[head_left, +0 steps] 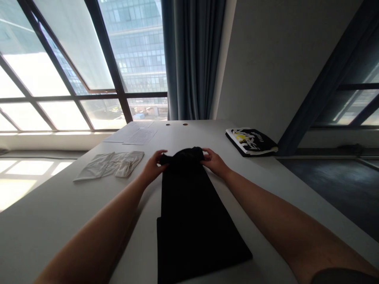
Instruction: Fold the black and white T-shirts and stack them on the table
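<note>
Passing room lies beyond the black garment (195, 213) — folded stack (251, 142) obstructs at right, white cloth (109, 165) at left.

A white table (195, 137) has papers (139, 134) lying at its far left corner and a crumpled white cloth (109, 165) along its left side. On the table's right side sits a folded stack (251, 141) in black, white and yellow. Two small round holes (185, 124) pierce the table near its far edge. Beyond the table hangs a blue-grey curtain (192, 59); left of the table, a dark-framed window (121, 94) stands above sunlit floor (26, 169).
</note>
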`<state>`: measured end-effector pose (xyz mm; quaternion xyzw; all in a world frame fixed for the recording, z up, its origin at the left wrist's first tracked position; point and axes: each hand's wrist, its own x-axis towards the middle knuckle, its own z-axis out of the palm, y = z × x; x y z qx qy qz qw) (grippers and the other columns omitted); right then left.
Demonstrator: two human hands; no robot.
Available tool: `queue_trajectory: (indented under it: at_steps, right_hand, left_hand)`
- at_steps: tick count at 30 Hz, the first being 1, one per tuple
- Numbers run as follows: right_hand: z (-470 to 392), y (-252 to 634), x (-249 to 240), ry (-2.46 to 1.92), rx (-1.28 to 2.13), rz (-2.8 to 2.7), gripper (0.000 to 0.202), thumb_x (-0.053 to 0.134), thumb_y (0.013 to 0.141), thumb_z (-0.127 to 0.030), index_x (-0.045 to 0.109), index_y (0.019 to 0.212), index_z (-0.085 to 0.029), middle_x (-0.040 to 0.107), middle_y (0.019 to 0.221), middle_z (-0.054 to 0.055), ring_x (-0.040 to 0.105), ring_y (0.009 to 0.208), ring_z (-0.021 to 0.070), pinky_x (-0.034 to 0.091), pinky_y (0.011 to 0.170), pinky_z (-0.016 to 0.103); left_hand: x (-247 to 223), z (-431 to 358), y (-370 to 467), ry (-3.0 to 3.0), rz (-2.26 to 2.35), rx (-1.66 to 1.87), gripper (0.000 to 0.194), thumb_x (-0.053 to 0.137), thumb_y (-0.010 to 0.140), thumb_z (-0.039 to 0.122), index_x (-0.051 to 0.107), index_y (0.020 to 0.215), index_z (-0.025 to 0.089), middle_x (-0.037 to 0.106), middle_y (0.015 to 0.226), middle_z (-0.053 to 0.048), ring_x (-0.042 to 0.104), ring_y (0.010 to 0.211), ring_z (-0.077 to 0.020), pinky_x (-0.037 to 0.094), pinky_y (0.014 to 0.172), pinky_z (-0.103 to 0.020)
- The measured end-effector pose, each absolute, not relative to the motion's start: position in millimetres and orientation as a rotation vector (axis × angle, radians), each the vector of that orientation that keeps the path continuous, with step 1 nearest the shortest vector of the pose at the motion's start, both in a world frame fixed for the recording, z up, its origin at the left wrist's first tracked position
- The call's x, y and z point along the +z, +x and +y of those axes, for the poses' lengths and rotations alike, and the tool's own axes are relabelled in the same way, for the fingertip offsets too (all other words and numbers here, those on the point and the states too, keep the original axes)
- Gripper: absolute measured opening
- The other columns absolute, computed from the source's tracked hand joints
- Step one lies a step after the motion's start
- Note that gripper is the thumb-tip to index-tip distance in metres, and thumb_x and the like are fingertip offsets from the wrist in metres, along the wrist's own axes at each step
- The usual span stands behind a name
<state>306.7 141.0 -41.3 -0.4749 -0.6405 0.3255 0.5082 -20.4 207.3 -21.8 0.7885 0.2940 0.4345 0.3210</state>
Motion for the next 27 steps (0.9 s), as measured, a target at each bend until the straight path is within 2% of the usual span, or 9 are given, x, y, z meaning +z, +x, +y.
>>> queue_trajectory:
  at_steps: [2, 5, 9, 11, 13, 17, 20, 24, 27]
  right_hand:
    - [108.5, 310.5, -38.9, -1.158, 0.789, -1.774, 0.059, 0.069, 0.082, -0.029, 0.056, 0.139, -0.020, 0.074, 0.105, 0.005, 0.070, 0.098, 0.0221, 0.053, 0.095, 0.038]
    - [72.4, 315.1, -33.2, -1.139, 0.621, -2.159, 0.032, 0.056, 0.087, -0.014, 0.073, 0.113, -0.020, 0.072, 0.115, 0.006, 0.068, 0.109, 0.0208, 0.050, 0.104, 0.037]
    - [62.0, 311.6, -25.9, -1.188, 0.342, -2.278, 0.035, 0.046, 0.082, -0.005, 0.076, 0.091, -0.020, 0.071, 0.116, 0.008, 0.066, 0.112, 0.0220, 0.051, 0.106, 0.040]
    - [65.1, 305.6, -26.0, -1.229, 0.225, -2.238, 0.034, 0.047, 0.087, -0.008, 0.077, 0.097, -0.021, 0.071, 0.120, 0.009, 0.065, 0.117, 0.0235, 0.049, 0.111, 0.043]
    - [68.0, 298.0, -30.1, -1.266, 0.179, -2.230, 0.036, 0.048, 0.097, -0.017, 0.075, 0.119, -0.021, 0.067, 0.136, 0.010, 0.059, 0.131, 0.0249, 0.040, 0.121, 0.046]
    - [73.5, 285.1, -45.0, -1.515, 0.326, -2.372, 0.061, 0.053, 0.104, -0.041, 0.046, 0.161, -0.020, 0.033, 0.169, 0.012, 0.029, 0.157, 0.0317, 0.022, 0.130, 0.054]
    - [81.6, 282.0, -50.7, -1.671, 0.384, -2.418, 0.066, 0.050, 0.106, -0.041, 0.036, 0.166, -0.018, 0.019, 0.172, 0.013, 0.018, 0.160, 0.0317, 0.016, 0.131, 0.054]
    - [78.4, 282.8, -37.4, -1.735, 0.297, -2.372, 0.063, 0.050, 0.105, -0.033, 0.040, 0.163, -0.013, 0.023, 0.171, 0.018, 0.022, 0.159, 0.0327, 0.016, 0.131, 0.055]
    - [41.8, 279.2, -17.2, -1.462, 0.178, -2.325, 0.049, 0.056, 0.101, -0.031, 0.058, 0.148, -0.017, 0.038, 0.165, 0.018, 0.032, 0.155, 0.0348, 0.023, 0.128, 0.057]
  left_hand:
    - [-20.3, 177.3, -40.2, 2.350, 0.708, 0.863, 0.033, 0.064, 0.074, 0.014, 0.071, 0.106, 0.021, 0.072, 0.099, -0.004, 0.067, 0.091, -0.0195, 0.054, 0.087, -0.034]
    - [-17.8, 143.5, -62.6, 2.512, 0.588, 0.514, 0.044, 0.054, 0.068, 0.006, 0.075, 0.102, 0.023, 0.073, 0.111, -0.005, 0.067, 0.107, -0.0216, 0.053, 0.099, -0.034]
    - [-12.4, 130.5, -66.3, 2.450, 0.557, 0.509, 0.045, 0.048, 0.075, 0.007, 0.078, 0.103, 0.023, 0.077, 0.111, -0.004, 0.071, 0.108, -0.0210, 0.053, 0.104, -0.036]
    - [-15.1, 131.6, -60.0, 2.455, 0.646, 0.623, 0.041, 0.047, 0.085, 0.013, 0.078, 0.110, 0.024, 0.078, 0.118, -0.005, 0.070, 0.114, -0.0227, 0.052, 0.109, -0.040]
    - [-24.1, 133.2, -52.2, 2.519, 0.771, 0.662, 0.042, 0.049, 0.096, 0.025, 0.071, 0.133, 0.026, 0.068, 0.141, -0.007, 0.061, 0.133, -0.0265, 0.045, 0.119, -0.046]
    - [-51.0, 137.5, -39.7, 2.665, 0.957, 0.400, 0.065, 0.056, 0.100, 0.048, 0.044, 0.161, 0.027, 0.032, 0.171, -0.010, 0.029, 0.159, -0.0330, 0.026, 0.129, -0.054]
    - [-58.3, 143.8, -34.8, 2.723, 0.993, 0.314, 0.067, 0.055, 0.101, 0.051, 0.040, 0.163, 0.027, 0.027, 0.173, -0.010, 0.022, 0.161, -0.0333, 0.022, 0.130, -0.055]
    - [-29.7, 133.7, -34.3, 2.809, 0.884, 0.367, 0.047, 0.055, 0.101, 0.039, 0.058, 0.148, 0.029, 0.048, 0.163, -0.008, 0.038, 0.154, -0.0341, 0.021, 0.128, -0.057]
    - [4.6, 92.6, -38.2, 2.836, 0.671, 0.443, 0.026, 0.053, 0.103, 0.036, 0.070, 0.119, 0.026, 0.070, 0.133, -0.008, 0.063, 0.124, -0.0270, 0.040, 0.113, -0.045]
